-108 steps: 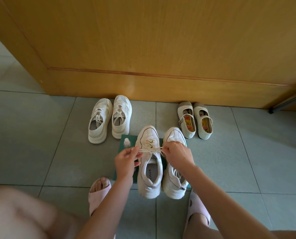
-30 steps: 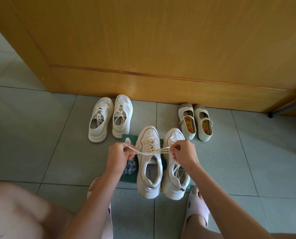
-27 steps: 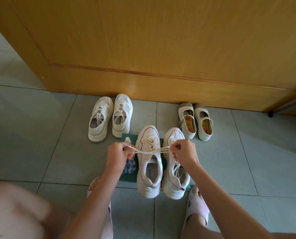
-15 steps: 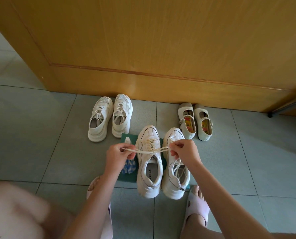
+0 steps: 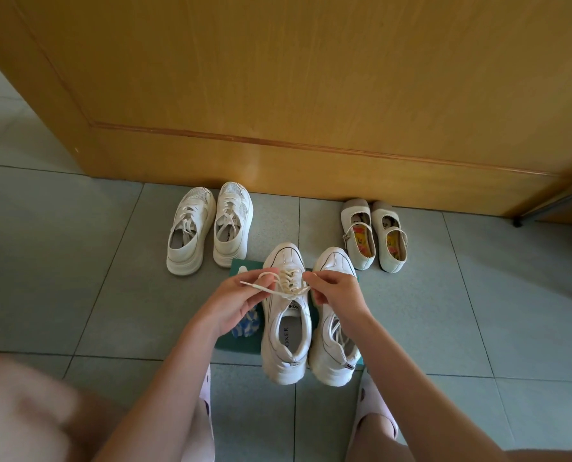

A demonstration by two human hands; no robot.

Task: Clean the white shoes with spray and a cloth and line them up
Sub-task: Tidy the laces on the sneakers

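Observation:
Two white sneakers stand side by side on a green cloth [image 5: 241, 343] in front of me. Over the left sneaker [image 5: 286, 331], my left hand [image 5: 236, 303] pinches one end of its cream lace [image 5: 289, 284] and my right hand [image 5: 336, 290] pinches the other. The lace ends cross above the tongue. The right sneaker [image 5: 333, 355] has loose laces and is partly hidden by my right hand. A small spray bottle [image 5: 246, 323] with a white cap and blue pattern lies on the cloth, mostly behind my left hand.
A pair of white mesh sneakers [image 5: 208, 228] stands at the back left against a wooden door [image 5: 311, 78]. A pair of cream strap shoes [image 5: 374, 240] stands at the back right. My feet in pink slippers [image 5: 372, 411] rest on grey floor tiles.
Both hands have come closer together over the left sneaker, and the lace that was pulled out taut to both sides now crosses in a loose loop.

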